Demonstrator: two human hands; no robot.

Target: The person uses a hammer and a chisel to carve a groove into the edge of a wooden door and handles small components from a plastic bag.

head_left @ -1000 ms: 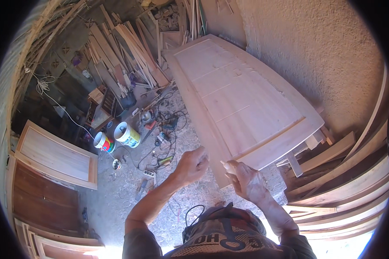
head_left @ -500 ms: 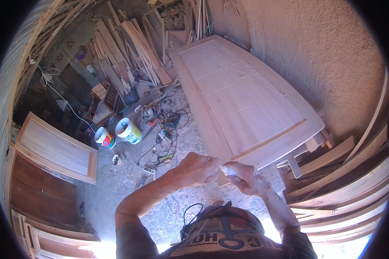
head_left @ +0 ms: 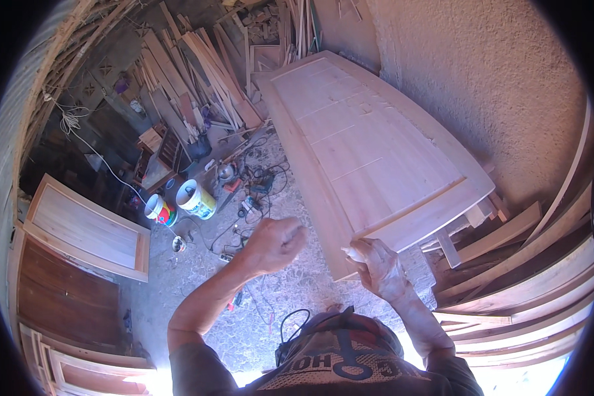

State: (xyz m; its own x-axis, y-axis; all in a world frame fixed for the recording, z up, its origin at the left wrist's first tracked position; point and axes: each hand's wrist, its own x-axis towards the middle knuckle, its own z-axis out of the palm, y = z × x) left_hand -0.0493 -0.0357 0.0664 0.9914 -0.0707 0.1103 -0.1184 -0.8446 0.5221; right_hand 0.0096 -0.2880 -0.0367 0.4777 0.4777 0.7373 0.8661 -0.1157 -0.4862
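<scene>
My right hand (head_left: 383, 269) is wrapped round a small white bottle or tube (head_left: 355, 254); its pale tip pokes out past the fingers, just in front of the near edge of the wooden door (head_left: 376, 148). My left hand (head_left: 275, 244) is held to the left of it, fingers curled closed, and whatever may be inside them is hidden. The pale panelled door lies flat and raised off the floor, with thin light lines across its panel. Neither hand appears to press on it.
Two buckets (head_left: 196, 199) and corded power tools (head_left: 251, 206) stand on the littered floor at left, with trailing cables. Another panelled door (head_left: 89, 228) leans farther left. Long boards (head_left: 521, 300) are stacked at right, beside a rough wall (head_left: 468, 72). Timber offcuts (head_left: 211, 72) lean at the back.
My hands were together at the white bottle and have come apart. The left has moved left and slightly down, while the right stays near its place with the bottle.
</scene>
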